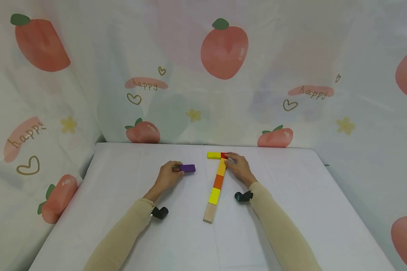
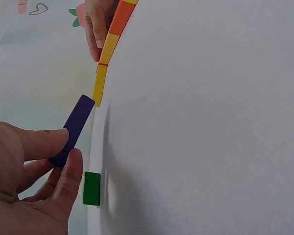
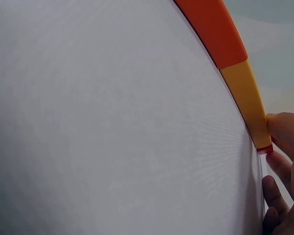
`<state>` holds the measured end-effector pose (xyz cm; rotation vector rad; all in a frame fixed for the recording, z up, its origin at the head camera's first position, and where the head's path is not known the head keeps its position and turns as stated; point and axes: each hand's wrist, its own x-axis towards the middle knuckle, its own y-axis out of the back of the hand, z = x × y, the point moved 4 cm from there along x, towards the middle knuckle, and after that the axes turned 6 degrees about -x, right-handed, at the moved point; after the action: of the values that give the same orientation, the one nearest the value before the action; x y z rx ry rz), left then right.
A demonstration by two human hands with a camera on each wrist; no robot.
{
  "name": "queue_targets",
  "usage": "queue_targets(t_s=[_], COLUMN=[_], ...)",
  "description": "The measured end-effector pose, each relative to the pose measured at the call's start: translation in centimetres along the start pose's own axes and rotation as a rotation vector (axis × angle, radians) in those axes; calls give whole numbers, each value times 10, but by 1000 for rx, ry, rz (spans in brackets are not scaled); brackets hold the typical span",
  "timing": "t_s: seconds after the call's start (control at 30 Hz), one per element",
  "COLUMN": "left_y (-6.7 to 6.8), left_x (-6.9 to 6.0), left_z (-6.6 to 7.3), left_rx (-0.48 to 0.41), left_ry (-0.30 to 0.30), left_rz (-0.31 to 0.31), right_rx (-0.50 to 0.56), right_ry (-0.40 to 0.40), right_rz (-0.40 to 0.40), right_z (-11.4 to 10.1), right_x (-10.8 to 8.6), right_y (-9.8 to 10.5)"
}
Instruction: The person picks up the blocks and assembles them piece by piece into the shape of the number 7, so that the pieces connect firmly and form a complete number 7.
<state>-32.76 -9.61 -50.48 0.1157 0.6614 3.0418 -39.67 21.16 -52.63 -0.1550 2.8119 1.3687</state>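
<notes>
My left hand [image 1: 167, 177] pinches a purple block [image 1: 188, 168] between thumb and fingers, its free end pointing right. A green block [image 2: 92, 188] lies on the table just past those fingertips, mostly hidden in the head view. At the far end of a row of blocks, my right hand [image 1: 240, 169] holds a red block [image 1: 224, 155] at its fingertips; the thumb is beside the amber block [image 1: 222, 167]. A yellow block [image 1: 214, 155] adjoins the red one on the left. Down the row toward me come an orange block [image 1: 218, 181], another yellow block [image 1: 214, 196] and a plain wood block [image 1: 209, 213].
The blocks lie on a white-covered table [image 1: 291, 210]. A pale curtain [image 1: 196, 94] with printed peaches hangs behind its far edge and along the sides. Black wrist devices [image 1: 160, 213] sit below both sleeves, near the tabletop.
</notes>
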Motion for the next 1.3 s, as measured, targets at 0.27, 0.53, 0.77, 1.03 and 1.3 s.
queue_targets(t_s=[0.27,0.53,0.77,1.03,1.3], left_y=[-6,-13,-20,-23,-27], left_x=[9,20,27,33,42], left_z=[10,15,16,20,23], left_rx=[-53,-83,-91,-101,-110], left_ry=[-30,-51,-49,-46,-32], left_rz=[37,51,58,69,68], right_rx=[4,-5,-7,-6,3], right_ry=[-25,-12,-21,-12,-19], right_rz=[-11,7,7,5,13], right_z=[2,2,1,0,3], right_x=[1,2,0,-2,1], right_y=[0,-2,-1,1,-1])
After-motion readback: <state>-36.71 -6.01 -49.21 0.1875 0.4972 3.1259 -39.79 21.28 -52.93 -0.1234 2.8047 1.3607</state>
